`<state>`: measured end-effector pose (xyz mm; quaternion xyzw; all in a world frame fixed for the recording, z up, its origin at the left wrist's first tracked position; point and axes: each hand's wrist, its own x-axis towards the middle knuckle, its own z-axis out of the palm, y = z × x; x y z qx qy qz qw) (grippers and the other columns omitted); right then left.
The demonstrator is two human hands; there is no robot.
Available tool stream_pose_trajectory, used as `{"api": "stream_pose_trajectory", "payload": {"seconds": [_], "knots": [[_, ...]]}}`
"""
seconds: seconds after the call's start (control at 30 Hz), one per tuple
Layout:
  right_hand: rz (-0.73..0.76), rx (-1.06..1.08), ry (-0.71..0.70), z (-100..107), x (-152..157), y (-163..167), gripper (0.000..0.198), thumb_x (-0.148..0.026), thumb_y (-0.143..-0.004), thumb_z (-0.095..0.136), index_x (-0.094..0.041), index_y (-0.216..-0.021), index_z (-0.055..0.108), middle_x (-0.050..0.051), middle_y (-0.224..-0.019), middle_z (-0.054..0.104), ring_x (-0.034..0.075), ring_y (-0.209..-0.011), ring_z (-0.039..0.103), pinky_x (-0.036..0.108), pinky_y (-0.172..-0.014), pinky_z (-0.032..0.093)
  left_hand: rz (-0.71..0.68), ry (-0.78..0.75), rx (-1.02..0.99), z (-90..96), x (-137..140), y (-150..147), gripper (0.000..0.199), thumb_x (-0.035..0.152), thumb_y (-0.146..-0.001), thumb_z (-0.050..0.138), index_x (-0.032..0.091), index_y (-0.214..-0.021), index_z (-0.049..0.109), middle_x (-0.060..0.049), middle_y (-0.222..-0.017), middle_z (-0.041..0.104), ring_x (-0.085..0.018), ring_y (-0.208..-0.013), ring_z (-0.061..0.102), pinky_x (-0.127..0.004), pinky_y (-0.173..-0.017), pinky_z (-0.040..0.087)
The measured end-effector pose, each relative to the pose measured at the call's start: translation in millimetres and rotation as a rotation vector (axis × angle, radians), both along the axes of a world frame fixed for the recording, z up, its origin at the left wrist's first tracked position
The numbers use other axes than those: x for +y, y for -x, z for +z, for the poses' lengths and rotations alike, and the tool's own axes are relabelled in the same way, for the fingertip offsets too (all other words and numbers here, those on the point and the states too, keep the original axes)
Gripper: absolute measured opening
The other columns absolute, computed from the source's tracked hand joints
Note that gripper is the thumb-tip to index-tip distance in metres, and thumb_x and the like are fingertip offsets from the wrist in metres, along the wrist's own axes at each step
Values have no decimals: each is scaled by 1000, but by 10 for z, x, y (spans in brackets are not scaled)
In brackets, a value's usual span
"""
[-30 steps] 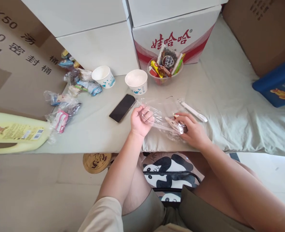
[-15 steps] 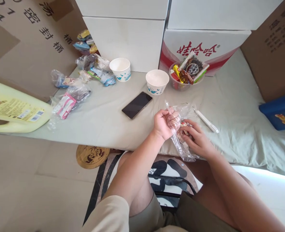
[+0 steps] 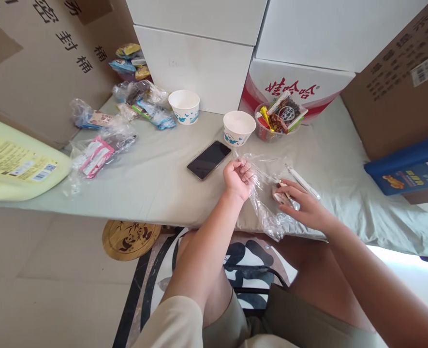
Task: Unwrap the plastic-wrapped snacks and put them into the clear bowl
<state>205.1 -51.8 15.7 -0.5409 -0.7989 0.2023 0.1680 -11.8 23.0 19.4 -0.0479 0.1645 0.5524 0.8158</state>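
Note:
My left hand (image 3: 238, 178) is curled closed on the edge of a clear plastic bag (image 3: 262, 208), which stretches across the cloth towards the right. To its right, my right hand (image 3: 301, 200) has its fingers round a small wrapped snack (image 3: 282, 194) with white, red and brown printing; the fingers partly cover it. A slim white stick-like tool (image 3: 302, 181) lies just beyond the right hand. Behind my left hand is a dark phone (image 3: 209, 160), lying flat. Two white paper bowls with blue prints, a nearer bowl (image 3: 239, 128) and a farther bowl (image 3: 184, 107), stand upright.
A clear tub (image 3: 268, 133) of packaged snacks stands by the red-and-white carton (image 3: 330, 84). Plastic-bagged packets (image 3: 97, 154) lie at left, near a yellow jug (image 3: 21, 164). A blue box (image 3: 409, 166) stands at right. The cloth-covered surface (image 3: 155, 188) ends above my knees.
My hands have moved apart, spreading the plastic bag between them. The right hand has shifted right with the wrapped snack. The camera view has turned slightly.

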Motion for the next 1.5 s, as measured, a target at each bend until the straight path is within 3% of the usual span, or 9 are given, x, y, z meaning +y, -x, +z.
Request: {"api": "stream_pose_trajectory", "payload": {"seconds": [0.1,0.2,0.33,0.47,0.63,0.8,1.07,1.23,1.5], "knots": [[-173,-62,-15,67,39,-79,25,-42,-94,49,-25,-107,63,10,-110,72,28,-100,70,43,-82,56,-3,10,51,1,17,10,13,13,-71,46,19,-63,37,8,-53,21,-4,-36,17,-19,-37,8],[-244,-153,-38,72,57,-94,22,-42,-87,56,-24,-97,61,9,-93,71,24,-75,68,38,-65,53,-38,81,206,21,28,-9,16,13,-72,46,19,-61,36,8,-52,22,-4,-36,16,-19,-36,6],[-203,-129,-50,171,72,-59,28,-46,-87,57,-25,-104,59,9,-100,72,27,-86,70,37,-69,53,-61,167,467,56,18,-29,23,14,-78,46,19,-59,34,8,-52,25,-3,-36,15,-19,-36,7],[-350,-82,-160,500,243,-23,70,-52,-75,71,-25,-135,46,8,-100,72,26,-77,67,41,-69,53,-61,168,513,69,13,-11,26,14,-80,46,19,-58,34,8,-51,26,-4,-36,17,-20,-37,7],[-493,-110,-288,966,893,107,75,-38,-72,74,-20,-139,45,16,-120,65,31,-99,64,48,-86,50,-38,156,518,77,36,-6,24,13,-79,48,19,-59,36,8,-51,28,-4,-37,17,-20,-38,9],[-519,-128,-303,1189,1604,327,74,-23,-77,70,-13,-144,40,16,-122,63,27,-106,59,47,-94,45,-63,152,560,92,58,-15,25,13,-80,46,19,-58,35,8,-52,27,-4,-38,18,-20,-39,10],[-389,-355,-188,1093,2148,399,68,-28,-88,65,-6,-147,40,28,-147,50,35,-136,47,56,-106,34,-71,159,540,87,68,47,24,14,-78,47,19,-61,32,7,-52,26,-4,-40,16,-21,-40,9],[-280,-462,-140,914,2493,273,53,-40,-95,49,2,-126,58,26,-145,54,40,-144,38,67,-108,22,-90,146,542,62,79,50,24,14,-78,45,20,-61,29,8,-53,25,-4,-40,15,-21,-40,10],[-213,-426,-168,684,2670,272,82,-55,-90,51,4,-146,43,36,-153,37,47,-144,35,69,-106,23,-112,144,589,30,96,-47,25,17,-77,49,20,-60,31,8,-53,26,-4,-41,15,-20,-39,9]]}}
